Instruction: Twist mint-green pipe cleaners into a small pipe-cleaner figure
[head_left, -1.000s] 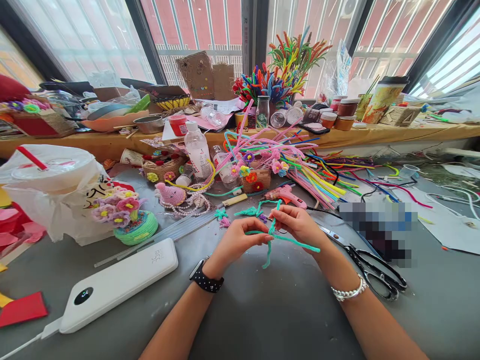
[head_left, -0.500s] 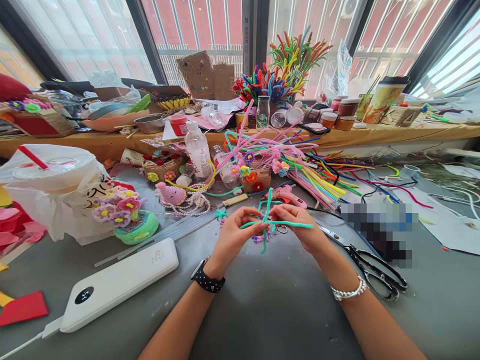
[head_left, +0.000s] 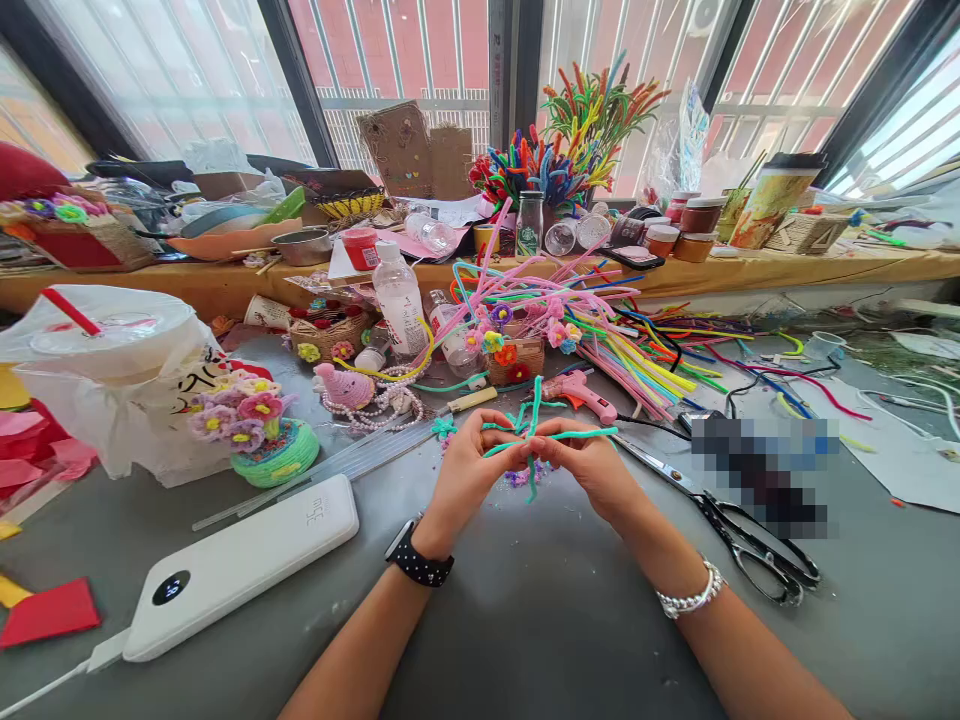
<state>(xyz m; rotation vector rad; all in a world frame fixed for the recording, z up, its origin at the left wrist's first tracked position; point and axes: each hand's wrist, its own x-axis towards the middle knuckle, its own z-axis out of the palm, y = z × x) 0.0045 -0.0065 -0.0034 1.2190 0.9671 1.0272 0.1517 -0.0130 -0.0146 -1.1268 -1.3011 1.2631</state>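
Observation:
Above the grey table, both hands meet at the centre of a cross of mint-green pipe cleaners. My left hand pinches it from the left, thumb and finger closed near the crossing. From the other side, my right hand grips the same crossing between thumb and fingers. One end points up, one hangs down, and the others reach out sideways. Behind the fingers lie more green pieces, partly hidden, and a small mint-green star shape. Purple bits show just below the hands.
Scissors lie right of my right forearm, near a pink glue gun. A white power bank and a pipe-cleaner flower pot are at left. Loose pipe cleaners heap at the back; a bagged drink cup stands far left.
The pipe-cleaner cross has turned and come lower, one end now pointing straight up. My right hand has moved from its upper part down to the crossing, close against my left fingers.

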